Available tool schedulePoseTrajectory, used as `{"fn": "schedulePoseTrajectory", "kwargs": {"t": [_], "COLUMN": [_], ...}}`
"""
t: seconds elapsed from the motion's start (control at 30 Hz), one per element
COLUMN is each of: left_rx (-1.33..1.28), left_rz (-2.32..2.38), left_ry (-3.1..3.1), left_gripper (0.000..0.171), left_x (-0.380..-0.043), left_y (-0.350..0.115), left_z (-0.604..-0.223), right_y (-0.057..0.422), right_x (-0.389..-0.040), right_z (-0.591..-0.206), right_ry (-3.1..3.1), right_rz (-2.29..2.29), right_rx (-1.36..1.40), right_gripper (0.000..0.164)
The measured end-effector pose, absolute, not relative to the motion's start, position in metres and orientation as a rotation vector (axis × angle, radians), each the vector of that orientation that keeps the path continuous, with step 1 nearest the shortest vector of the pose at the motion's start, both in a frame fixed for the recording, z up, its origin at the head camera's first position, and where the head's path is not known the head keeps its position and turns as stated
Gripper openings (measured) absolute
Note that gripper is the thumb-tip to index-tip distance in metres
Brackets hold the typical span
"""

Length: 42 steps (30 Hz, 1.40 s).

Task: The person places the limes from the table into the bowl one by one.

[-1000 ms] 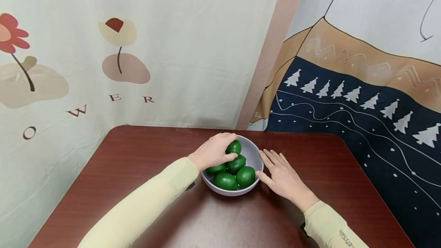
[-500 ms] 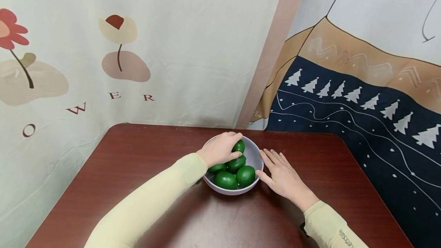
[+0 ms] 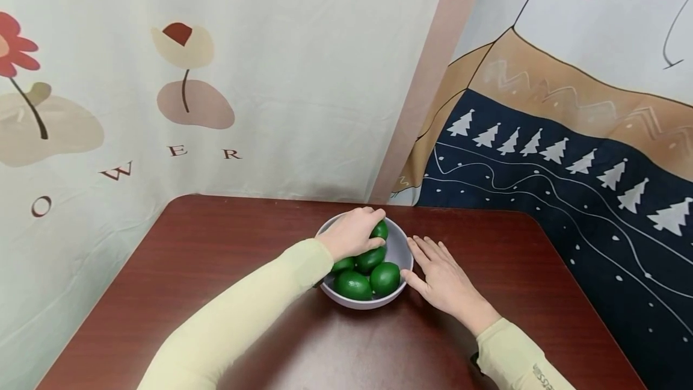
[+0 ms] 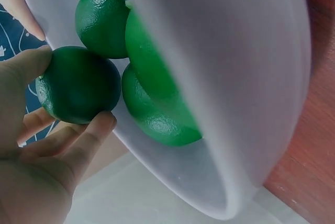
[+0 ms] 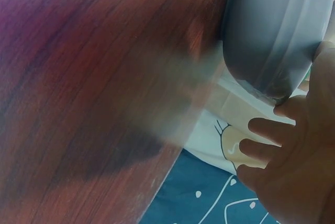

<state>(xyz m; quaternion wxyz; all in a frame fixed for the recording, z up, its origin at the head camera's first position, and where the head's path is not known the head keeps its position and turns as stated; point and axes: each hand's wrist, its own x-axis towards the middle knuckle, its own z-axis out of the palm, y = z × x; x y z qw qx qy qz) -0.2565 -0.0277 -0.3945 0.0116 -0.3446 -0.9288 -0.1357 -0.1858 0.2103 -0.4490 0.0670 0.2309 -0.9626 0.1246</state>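
A pale grey-lilac bowl [image 3: 399, 250] stands on the table with several green limes [image 3: 353, 285] in it. My left hand [image 3: 351, 235] reaches over its far left side and grips a lime [image 4: 78, 85] between thumb and fingers. In the left wrist view this lime sits at the top of the pile, near the other limes [image 4: 102, 22]. My right hand [image 3: 445, 278] lies against the bowl's right side, fingers straight and spread. The right wrist view shows its fingertips at the bowl's outer wall [image 5: 277, 30].
The dark red wooden table [image 3: 216, 245] has a back edge just behind the bowl. A printed curtain [image 3: 303, 77] hangs behind it. To the right hangs a dark blue cloth [image 3: 503, 173] with white trees.
My left hand has moved slightly right over the bowl, carrying the gripped lime with it. The right hand and the bowl have stayed in place.
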Motion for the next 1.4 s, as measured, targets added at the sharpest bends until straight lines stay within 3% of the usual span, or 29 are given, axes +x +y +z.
{"fn": "schedulePoseTrajectory", "kwargs": {"t": [0.83, 1.4], "left_rx": [-0.952, -0.946], "left_rz": [-0.502, -0.573], "left_ry": [-2.955, -2.933], "left_gripper": [0.059, 0.055], "left_x": [-0.262, -0.255], "left_y": [-0.028, -0.041], "left_z": [-0.4, -0.403], "right_y": [0.211, 0.21], "right_x": [-0.186, -0.184], "right_z": [-0.452, -0.449], "right_ry": [-2.836, -2.879], "right_rz": [0.373, 0.378], "right_rx": [0.724, 0.716], "right_gripper": [0.073, 0.074]}}
